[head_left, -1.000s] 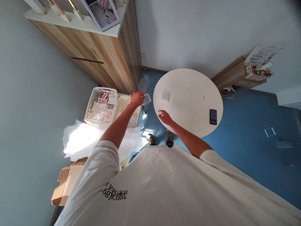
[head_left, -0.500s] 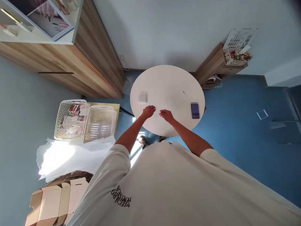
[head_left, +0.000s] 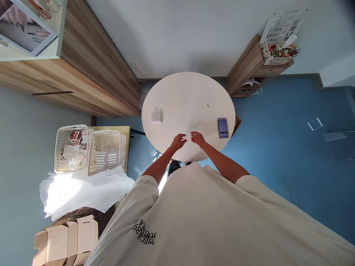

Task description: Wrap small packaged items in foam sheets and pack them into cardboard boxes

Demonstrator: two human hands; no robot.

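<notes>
Over the near side of the round white table (head_left: pixel 188 96), my left hand (head_left: pixel 178 142) and my right hand (head_left: pixel 198 138) face each other a short way apart. Between their fingertips is a small clear plastic box (head_left: pixel 188 137), hard to make out against the white top. The left fingers close on one end of it and the right fingers pinch the other. To the left on the table lies a small pale square stack (head_left: pixel 156 115). A phone (head_left: pixel 223 128), partly pixelated, rests right of my hands.
Left of the table, a white basket of printed packets (head_left: pixel 72 127) stands beside another basket with clear plastic boxes (head_left: pixel 107 159). White sheets (head_left: pixel 105 184) and cardboard boxes (head_left: pixel 66 238) lie nearer. A wooden cabinet (head_left: pixel 102 70) rises at far left, a low shelf (head_left: pixel 245 70) at far right.
My left hand has brought the clear box from beside the baskets to the table, where my right hand has met it. The view has swung left.
</notes>
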